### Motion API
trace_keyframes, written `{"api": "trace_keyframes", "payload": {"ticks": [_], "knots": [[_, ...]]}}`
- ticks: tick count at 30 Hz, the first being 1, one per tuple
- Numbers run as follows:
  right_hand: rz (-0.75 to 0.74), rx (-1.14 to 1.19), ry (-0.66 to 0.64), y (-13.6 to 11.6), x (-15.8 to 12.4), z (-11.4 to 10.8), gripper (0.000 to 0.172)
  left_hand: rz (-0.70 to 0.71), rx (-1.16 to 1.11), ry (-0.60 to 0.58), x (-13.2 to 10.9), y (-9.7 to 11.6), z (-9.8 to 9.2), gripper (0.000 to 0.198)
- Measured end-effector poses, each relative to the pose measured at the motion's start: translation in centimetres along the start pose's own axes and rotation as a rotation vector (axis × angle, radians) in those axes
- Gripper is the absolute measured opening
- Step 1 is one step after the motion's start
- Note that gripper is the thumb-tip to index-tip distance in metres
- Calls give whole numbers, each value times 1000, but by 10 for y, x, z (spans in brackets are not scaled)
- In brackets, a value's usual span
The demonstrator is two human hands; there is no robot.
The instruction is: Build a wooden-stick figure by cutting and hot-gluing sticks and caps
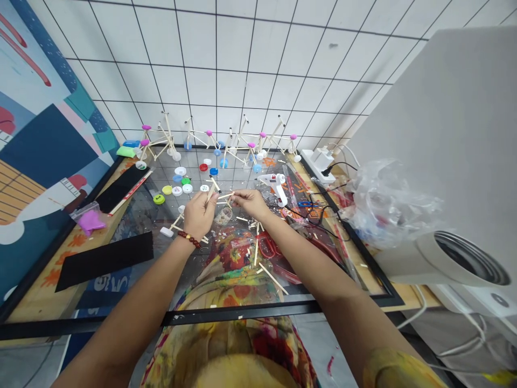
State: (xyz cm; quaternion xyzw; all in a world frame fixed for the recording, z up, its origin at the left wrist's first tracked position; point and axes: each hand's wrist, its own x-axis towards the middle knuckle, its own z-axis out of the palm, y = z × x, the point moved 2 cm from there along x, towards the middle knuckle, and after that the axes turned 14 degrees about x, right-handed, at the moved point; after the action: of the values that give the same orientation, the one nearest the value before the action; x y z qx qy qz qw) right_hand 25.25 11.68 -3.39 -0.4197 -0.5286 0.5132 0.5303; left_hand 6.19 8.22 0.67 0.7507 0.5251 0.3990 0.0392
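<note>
My left hand [200, 214], with a beaded bracelet at its wrist, is closed on a small wooden stick frame [211, 187]; a black-tipped crosspiece shows at its upper end. Between the fingertips of my right hand [249, 203] is a thin wooden stick [226, 196], whose far end reaches the left fingers. Whether that end touches the frame I cannot tell. Under the hands sits a roll of clear tape [224, 216]. Beside the left wrist lie more joined sticks [176, 222] with a white bottle cap [166, 232]. A white glue gun [275, 186] rests beyond my right hand.
Several stick bicycle models [242, 151] with bottle-cap wheels and pink seats stand along the tiled wall. Loose bottle caps [167, 189] lie at left. Red scissors [269, 246], stick offcuts [273, 278], black strips [105, 260], a power strip [313, 163] and a plastic bag [393, 202] surround the work.
</note>
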Motion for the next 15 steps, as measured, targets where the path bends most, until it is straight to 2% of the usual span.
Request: {"api": "trace_keyframes", "payload": {"ticks": [15], "knots": [[-5,-19,7,0,-1,-1,23,7,13,2,0,0,0,33]]}}
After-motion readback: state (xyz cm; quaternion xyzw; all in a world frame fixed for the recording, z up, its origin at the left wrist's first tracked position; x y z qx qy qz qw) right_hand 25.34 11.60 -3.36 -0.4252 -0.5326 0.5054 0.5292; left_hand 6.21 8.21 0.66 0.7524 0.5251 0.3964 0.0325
